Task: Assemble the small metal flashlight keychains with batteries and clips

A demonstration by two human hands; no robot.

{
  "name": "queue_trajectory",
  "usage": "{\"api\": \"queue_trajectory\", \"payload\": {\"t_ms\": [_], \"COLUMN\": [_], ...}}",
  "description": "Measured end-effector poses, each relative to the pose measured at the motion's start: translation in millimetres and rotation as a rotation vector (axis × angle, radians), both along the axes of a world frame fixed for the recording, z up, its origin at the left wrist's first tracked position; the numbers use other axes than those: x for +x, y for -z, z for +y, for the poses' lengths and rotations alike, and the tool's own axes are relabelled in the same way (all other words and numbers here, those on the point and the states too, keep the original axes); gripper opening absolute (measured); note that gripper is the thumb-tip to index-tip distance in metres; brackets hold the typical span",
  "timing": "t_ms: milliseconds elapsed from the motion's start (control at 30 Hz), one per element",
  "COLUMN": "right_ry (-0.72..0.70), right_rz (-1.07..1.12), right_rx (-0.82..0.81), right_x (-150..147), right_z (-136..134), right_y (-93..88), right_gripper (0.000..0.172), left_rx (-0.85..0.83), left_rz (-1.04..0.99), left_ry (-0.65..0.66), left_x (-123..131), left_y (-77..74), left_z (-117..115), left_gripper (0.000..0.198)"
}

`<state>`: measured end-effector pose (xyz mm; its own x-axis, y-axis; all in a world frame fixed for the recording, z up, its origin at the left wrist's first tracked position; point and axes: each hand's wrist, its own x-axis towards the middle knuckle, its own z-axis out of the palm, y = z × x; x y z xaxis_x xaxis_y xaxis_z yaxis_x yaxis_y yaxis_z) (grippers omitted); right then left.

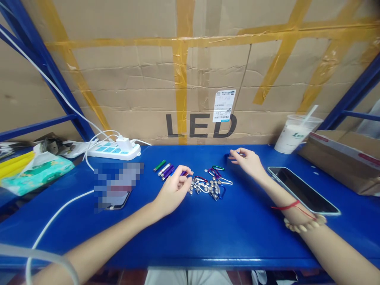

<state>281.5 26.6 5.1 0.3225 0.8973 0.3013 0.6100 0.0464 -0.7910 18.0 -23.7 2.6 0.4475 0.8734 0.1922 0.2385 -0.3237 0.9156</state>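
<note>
The left hand (175,188) is lying knuckles-up just left of the pile of carabiner clips and small round metal pieces (210,184). Its forearm is stretching in from the near left, and its thumb and fingers are pinching the end of a small purple tube (184,173) at the pile's left edge. The right hand (248,162) is reaching past the pile on its far right side, wrist bent inward. Its fingertips are closing around a small blue piece (229,155); what that piece is, is too small to tell. A red string and a bead bracelet are circling that wrist.

Left of the pile, a row of green, silver and purple mini tubes (164,168) is lying loose, and farther left a white power strip (114,151) is sitting against the cardboard wall (133,79). Right of the pile, a dark phone (303,190) is lying flat beside the right forearm, with a plastic cup (293,136) and a cardboard box (344,162) beyond it. The blue table (208,233) is showing bare surface between the pile and its near edge.
</note>
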Motion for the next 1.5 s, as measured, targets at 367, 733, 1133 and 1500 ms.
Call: {"api": "queue_trajectory", "payload": {"t_ms": [367, 733, 1133, 1500], "right_ry": [0.246, 0.329, 0.248, 0.059], "right_rz": [-0.738, -0.882, -0.857, -0.975], "right_rx": [-0.285, -0.447, -0.296, -0.333], "right_x": [4.4, -0.8, -9.6, -2.0], "right_z": [-18.2, -28.9, -34.0, -20.3], "right_y": [-10.6, -23.2, -24.8, 3.3], "right_gripper": [0.023, 0.022, 0.026, 0.031], "left_rx": [0.063, -0.749, -0.930, -0.746], "left_rz": [0.029, -0.672, -0.780, -0.681], "left_ry": [-0.168, 0.082, 0.048, 0.020], "left_x": [-1.6, -5.0, -7.2, -1.0], "left_y": [-2.5, -22.6, -24.7, -26.2], "left_z": [1.7, 8.9, 6.0, -4.4], "left_gripper": [0.011, 0.052, 0.060, 0.059]}}
